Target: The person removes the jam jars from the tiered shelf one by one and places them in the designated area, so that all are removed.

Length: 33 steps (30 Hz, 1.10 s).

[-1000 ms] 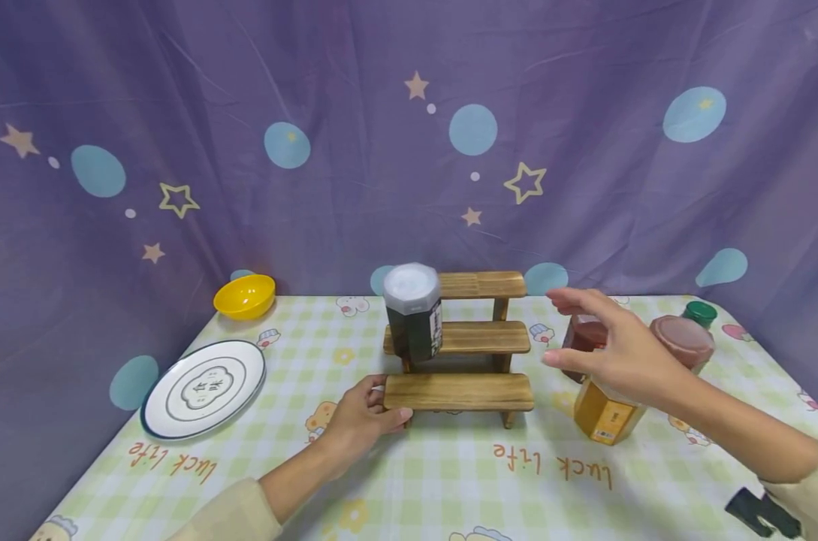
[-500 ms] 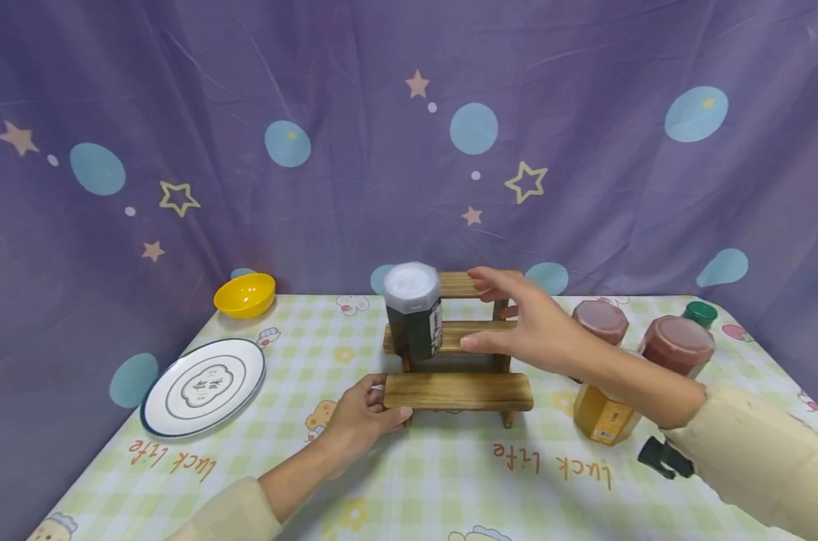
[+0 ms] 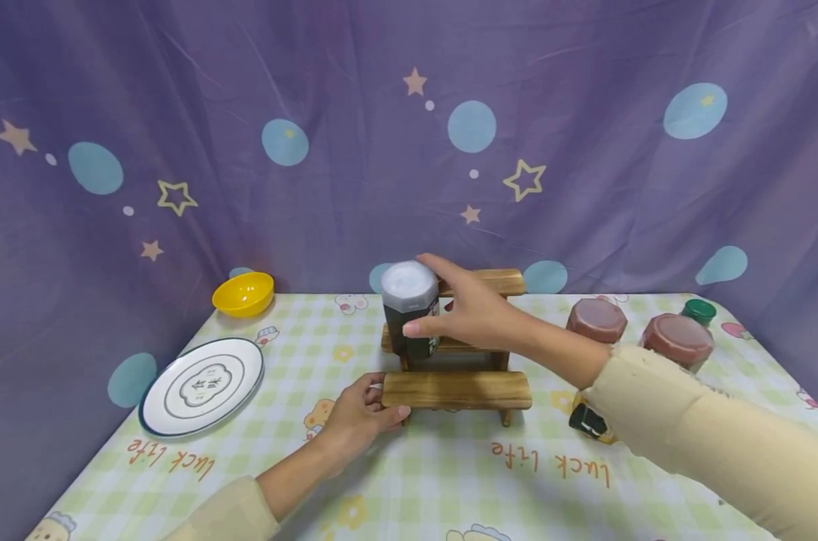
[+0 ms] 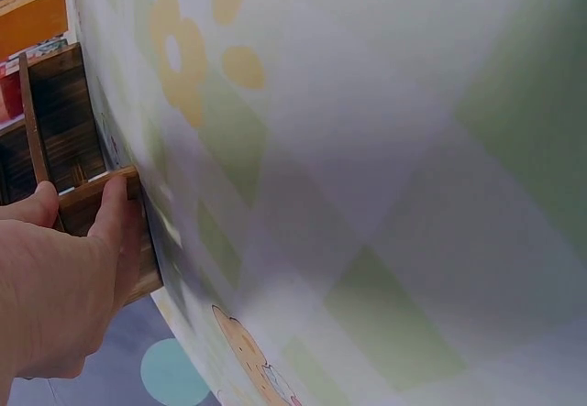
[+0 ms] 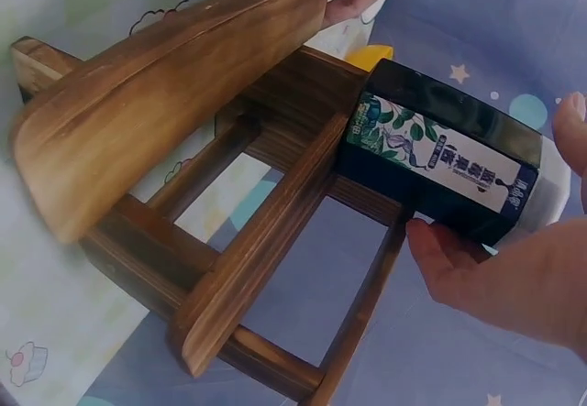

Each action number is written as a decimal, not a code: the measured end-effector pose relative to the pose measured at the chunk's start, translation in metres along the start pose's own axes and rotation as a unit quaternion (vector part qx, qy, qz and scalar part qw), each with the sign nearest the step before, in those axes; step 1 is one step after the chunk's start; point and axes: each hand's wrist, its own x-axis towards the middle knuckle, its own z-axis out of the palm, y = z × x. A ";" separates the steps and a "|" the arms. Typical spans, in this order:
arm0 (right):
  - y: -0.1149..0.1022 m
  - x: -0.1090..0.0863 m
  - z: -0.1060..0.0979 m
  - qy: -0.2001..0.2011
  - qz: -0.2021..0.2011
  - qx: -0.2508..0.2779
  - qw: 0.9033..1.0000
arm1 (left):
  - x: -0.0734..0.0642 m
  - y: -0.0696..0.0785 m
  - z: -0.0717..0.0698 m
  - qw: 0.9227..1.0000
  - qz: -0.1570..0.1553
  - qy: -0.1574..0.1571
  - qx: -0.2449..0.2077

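A dark jar [image 3: 409,315] with a pale, faceted lid stands upright on the left part of the middle step of a three-step wooden shelf [image 3: 457,391]. My right hand [image 3: 483,312] is around the jar's right side, thumb in front and fingers spread towards the back by the lid. In the right wrist view the jar [image 5: 440,149] shows a leafy label, and a gap between the hand [image 5: 514,278] and the jar partly shows. My left hand [image 3: 354,421] holds the left end of the lowest step, thumb and fingers around its support [image 4: 101,186].
Two red-lidded jars [image 3: 596,320] and a green-capped container [image 3: 699,311] stand at the right. My right sleeve mostly hides a yellow jar there. A white plate [image 3: 155,409] and a yellow bowl [image 3: 243,294] sit at the left on the checked cloth. A purple curtain hangs behind.
My right hand has moved left from above the jars at the right, across the shelf, to the dark jar. The left hand has stayed on the shelf.
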 end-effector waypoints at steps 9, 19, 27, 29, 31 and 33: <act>0.001 0.008 0.010 0.020 -0.026 -0.014 0.999 | 0.000 0.000 -0.001 1.000 0.000 -0.003 -0.007; 0.004 0.009 0.006 0.023 -0.024 0.002 0.999 | 0.001 0.000 0.000 1.000 -0.006 0.000 -0.004; 0.005 0.012 0.005 0.049 -0.017 0.003 0.999 | 0.000 0.001 0.000 1.000 -0.005 0.001 -0.005; 0.005 0.011 0.005 0.054 -0.016 0.008 0.998 | 0.000 0.001 0.000 1.000 -0.005 0.000 -0.006; 0.005 0.010 0.006 0.056 -0.018 0.015 0.998 | 0.000 0.001 0.000 1.000 -0.004 -0.001 -0.005; 0.004 0.008 0.006 0.054 -0.020 0.023 0.998 | 0.000 0.000 0.000 1.000 -0.003 -0.001 -0.007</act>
